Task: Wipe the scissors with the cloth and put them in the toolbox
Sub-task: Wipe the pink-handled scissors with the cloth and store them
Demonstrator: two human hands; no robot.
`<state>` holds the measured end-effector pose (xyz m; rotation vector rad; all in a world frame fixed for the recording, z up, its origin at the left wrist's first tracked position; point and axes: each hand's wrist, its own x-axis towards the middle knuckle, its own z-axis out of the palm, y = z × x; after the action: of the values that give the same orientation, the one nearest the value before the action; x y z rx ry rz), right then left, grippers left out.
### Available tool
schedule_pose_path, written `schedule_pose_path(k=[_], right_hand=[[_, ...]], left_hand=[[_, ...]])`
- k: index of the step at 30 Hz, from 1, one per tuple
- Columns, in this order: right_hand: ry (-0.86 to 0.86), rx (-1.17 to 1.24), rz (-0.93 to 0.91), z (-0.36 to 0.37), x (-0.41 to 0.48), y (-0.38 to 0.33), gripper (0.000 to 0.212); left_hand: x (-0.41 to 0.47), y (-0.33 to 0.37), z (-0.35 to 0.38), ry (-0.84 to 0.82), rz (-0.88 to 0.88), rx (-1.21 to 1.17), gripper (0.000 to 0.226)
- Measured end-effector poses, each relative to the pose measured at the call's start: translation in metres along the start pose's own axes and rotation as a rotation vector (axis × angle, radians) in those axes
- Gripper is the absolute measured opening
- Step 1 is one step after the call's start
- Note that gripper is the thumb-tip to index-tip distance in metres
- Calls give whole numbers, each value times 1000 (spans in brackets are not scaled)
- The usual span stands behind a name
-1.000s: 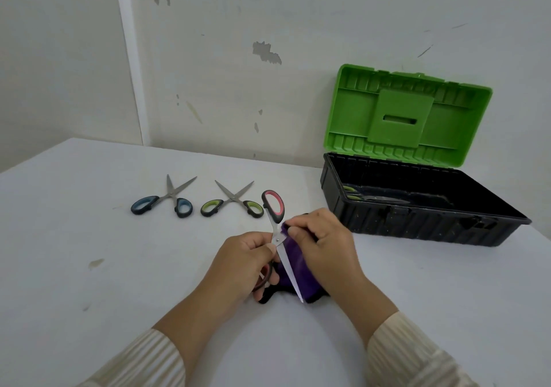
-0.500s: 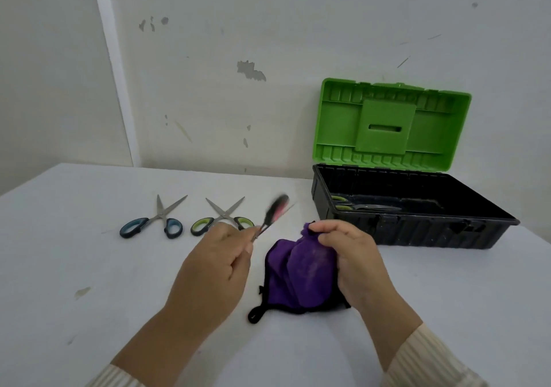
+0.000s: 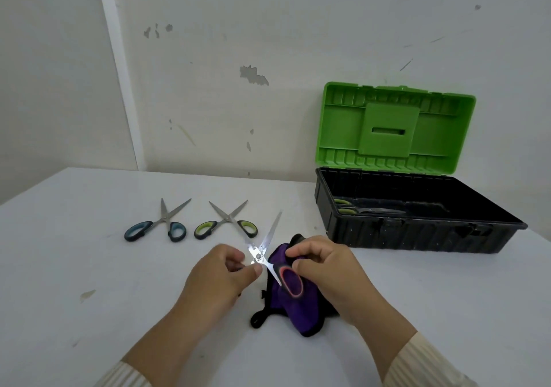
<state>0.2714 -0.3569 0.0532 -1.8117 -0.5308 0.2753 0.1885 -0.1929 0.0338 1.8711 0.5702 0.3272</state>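
Now, left hand [image 3: 220, 274] pinching scissors [image 3: 257, 256], right hand [image 3: 326, 270] cloth [image 3: 301, 312]

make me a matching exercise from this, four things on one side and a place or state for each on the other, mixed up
Things: 1 red-handled scissors; 2 blue-handled scissors; 3 purple cloth; 4 toolbox.
States: A lid raised; B pinched by the right hand; C held by the left hand; D lying on the table, far left.
Pairs: 1-C, 2-D, 3-B, 4-A.
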Motion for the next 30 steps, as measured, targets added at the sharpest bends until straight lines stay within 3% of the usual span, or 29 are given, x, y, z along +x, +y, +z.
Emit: schedule_pose_path(k=[3, 6, 8, 11, 16, 19, 23, 26, 30], right_hand=[[-35, -103, -58, 1, -1, -1, 28], [-52, -126, -59, 1, 0, 0, 28], [43, -120, -95, -5, 2, -2, 31], [196, -275, -311, -9, 1, -6, 33], [-17, -548, -528, 28, -1, 4, 16], [66, -544, -500, 28, 8, 5, 20], [1, -588, -470, 30, 2, 6, 18], [120, -558, -443, 22, 7, 2, 15], [-46, -621, -425, 28, -3, 1, 18]], left_hand=[[1, 2, -10, -247, -171, -173, 15], [1, 2, -14, -261, -167, -173, 26], [0, 2, -13, -263, -151, -124, 34], [-3, 2, -7, -283, -153, -141, 37], [-9, 5, 5, -282, -175, -230, 35], [-10, 6, 7, -257, -157, -199, 37], [-10, 6, 8, -272, -156, -230, 31], [-12, 8, 8, -287, -138, -217, 28], [-14, 8, 6, -288, -141, -218, 26]])
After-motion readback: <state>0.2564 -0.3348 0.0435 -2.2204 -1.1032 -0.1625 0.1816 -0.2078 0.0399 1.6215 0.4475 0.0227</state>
